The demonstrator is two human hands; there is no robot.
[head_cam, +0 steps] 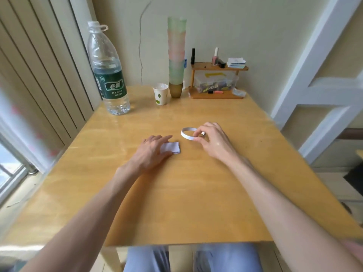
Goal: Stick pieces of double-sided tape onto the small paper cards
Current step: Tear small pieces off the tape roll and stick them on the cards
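Left hand [152, 151] is lying flat on the paper cards [173, 147] while my right hand [211, 141] is pinching the tape roll [186, 134].

The desk [176, 193] is pale wood under a glossy varnish that mirrors the light. Near its middle, the cards [173, 147] are matt white paper and the tape [186, 134] is a smooth white band. At the far left corner the bottle [107, 71] is clear, shiny plastic. Along the far edge stand a paper cup [161, 94], frosted translucent plastic cups [176, 52] and a smooth wooden shelf [216, 67].
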